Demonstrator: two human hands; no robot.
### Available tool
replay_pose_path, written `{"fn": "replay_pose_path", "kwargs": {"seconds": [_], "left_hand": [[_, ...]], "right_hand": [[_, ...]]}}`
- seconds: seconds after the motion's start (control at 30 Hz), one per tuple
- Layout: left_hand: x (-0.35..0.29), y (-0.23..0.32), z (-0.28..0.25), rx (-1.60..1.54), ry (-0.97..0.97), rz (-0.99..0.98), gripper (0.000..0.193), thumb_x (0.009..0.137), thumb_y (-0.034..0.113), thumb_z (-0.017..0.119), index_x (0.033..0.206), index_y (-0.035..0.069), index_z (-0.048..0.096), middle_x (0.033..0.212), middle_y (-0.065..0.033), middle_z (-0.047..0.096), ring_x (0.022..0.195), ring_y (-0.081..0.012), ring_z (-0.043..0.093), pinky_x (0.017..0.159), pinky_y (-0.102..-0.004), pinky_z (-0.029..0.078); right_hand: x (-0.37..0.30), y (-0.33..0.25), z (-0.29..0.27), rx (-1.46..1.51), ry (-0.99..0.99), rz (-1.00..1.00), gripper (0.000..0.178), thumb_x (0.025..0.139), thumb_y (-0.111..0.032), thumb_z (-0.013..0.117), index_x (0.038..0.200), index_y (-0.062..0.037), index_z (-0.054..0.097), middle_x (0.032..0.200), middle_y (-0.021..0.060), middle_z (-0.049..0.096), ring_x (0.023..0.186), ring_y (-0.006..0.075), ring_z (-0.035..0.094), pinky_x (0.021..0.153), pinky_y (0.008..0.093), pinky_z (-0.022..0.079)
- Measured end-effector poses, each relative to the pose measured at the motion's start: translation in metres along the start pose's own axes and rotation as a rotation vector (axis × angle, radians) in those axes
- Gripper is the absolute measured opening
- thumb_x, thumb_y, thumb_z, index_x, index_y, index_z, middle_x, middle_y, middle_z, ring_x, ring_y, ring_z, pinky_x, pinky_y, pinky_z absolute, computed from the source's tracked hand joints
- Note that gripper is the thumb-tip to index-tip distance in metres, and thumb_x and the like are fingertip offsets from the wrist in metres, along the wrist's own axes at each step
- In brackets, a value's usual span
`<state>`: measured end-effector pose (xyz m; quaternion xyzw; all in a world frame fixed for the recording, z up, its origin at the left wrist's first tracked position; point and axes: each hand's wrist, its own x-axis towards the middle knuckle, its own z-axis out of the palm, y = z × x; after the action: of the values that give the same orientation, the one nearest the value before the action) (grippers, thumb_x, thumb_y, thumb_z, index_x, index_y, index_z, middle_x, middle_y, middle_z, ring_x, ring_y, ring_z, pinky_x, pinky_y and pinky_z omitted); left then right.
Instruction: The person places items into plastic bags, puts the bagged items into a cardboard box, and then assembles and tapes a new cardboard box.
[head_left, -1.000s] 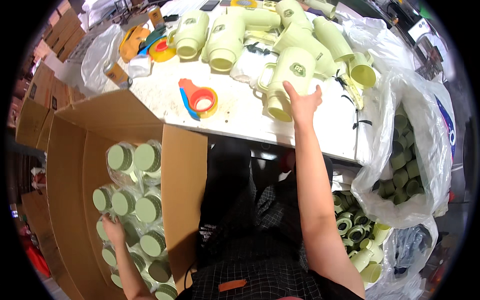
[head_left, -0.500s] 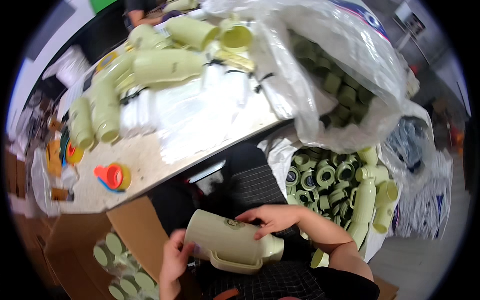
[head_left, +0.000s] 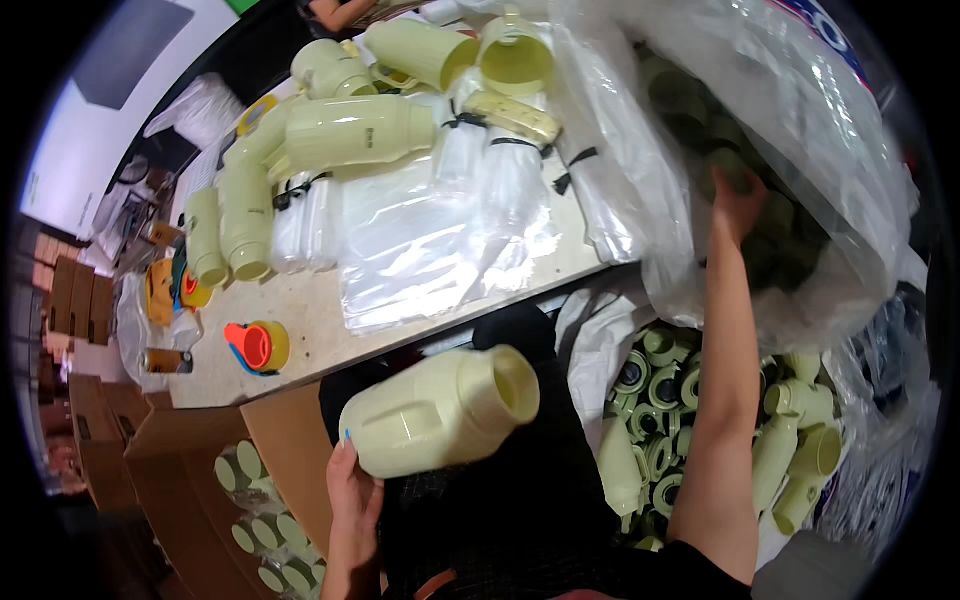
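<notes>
A pale green vacuum jug body (head_left: 420, 420) lies tilted over my lap, its open mouth toward the right and its handle facing up. My left hand (head_left: 350, 500) is closed on its base end at the lower left. Off to the right, my right hand (head_left: 740, 208) reaches into a big clear plastic bag (head_left: 850, 160) of dark-looking green cups. Its fingers curl round one green cup (head_left: 733, 170), partly lost in shadow; whether the cup is lifted I cannot tell.
Several green jugs (head_left: 350, 133) and flat clear bags (head_left: 410, 250) lie on the table (head_left: 330, 345). A tape roll (head_left: 268, 345) sits near its edge. A white sack (head_left: 590, 340) of green lids stands below the right arm. A cardboard box (head_left: 190, 470) with wrapped green pieces is at lower left.
My right hand has left the jug and gone up and right into the plastic bag. The jug, in my left hand, has turned with its mouth up and right. The view has shifted.
</notes>
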<state>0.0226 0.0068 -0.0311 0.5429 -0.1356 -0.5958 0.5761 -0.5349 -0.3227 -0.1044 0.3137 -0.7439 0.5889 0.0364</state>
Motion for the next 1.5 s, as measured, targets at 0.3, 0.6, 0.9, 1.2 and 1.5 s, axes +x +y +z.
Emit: {"fn": "replay_pose_path", "kwargs": {"seconds": [0.3,0.6,0.9,1.2,1.5], "left_hand": [[0.018,-0.005,-0.006,0.102,-0.044,-0.017,0.041,0.100,0.027,0.055,0.131,0.001,0.055,0.130,-0.0119,0.064,0.118,-0.0259,0.062,0.100,-0.0422,0.052],[-0.001,0.022,-0.020,0.092,0.006,0.132,0.042,0.098,0.024,0.052,0.130,-0.003,0.053,0.124,-0.0166,0.064,0.114,-0.0290,0.063,0.101,-0.0400,0.049],[0.004,0.100,0.079,0.728,-0.536,1.182,0.040,0.097,0.032,0.045,0.074,0.000,0.051,0.082,-0.0090,0.055,0.089,-0.0217,0.055,0.091,-0.0390,0.049],[-0.028,0.021,0.110,1.433,-0.534,0.615,0.089,0.082,0.041,0.074,0.149,-0.003,0.036,0.154,-0.0164,0.040,0.115,-0.0242,0.052,0.096,-0.0369,0.042],[-0.044,-0.017,0.027,1.073,-0.199,0.375,0.059,0.104,0.046,0.045,0.143,0.001,0.045,0.081,0.0041,0.051,0.061,-0.0028,0.037,0.053,-0.0195,0.025]], "right_hand": [[-0.268,-0.125,-0.138,0.862,-1.402,0.686,0.077,0.101,-0.059,0.039,0.146,0.0026,0.041,0.142,0.0178,0.054,0.130,0.0290,0.053,0.111,0.0395,0.039],[-0.304,-0.180,-0.195,0.814,-0.975,-0.412,0.052,0.092,-0.048,0.061,0.128,-0.0095,0.058,0.124,0.0135,0.055,0.107,0.0296,0.055,0.096,0.0401,0.046],[-0.364,-0.125,-0.272,0.586,-1.347,0.408,0.039,0.097,-0.017,0.061,0.133,-0.0071,0.053,0.127,0.0081,0.056,0.113,0.0150,0.058,0.089,0.0281,0.049],[-0.327,0.223,-0.351,-1.029,-0.545,0.568,0.052,0.089,-0.029,0.069,0.128,0.0004,0.052,0.111,0.0237,0.067,0.106,0.0361,0.066,0.087,0.0449,0.054],[-0.297,0.192,-0.309,-0.713,-0.508,0.460,0.045,0.088,-0.032,0.063,0.124,-0.0054,0.067,0.103,0.0189,0.072,0.093,0.0331,0.069,0.084,0.0433,0.053]]}}
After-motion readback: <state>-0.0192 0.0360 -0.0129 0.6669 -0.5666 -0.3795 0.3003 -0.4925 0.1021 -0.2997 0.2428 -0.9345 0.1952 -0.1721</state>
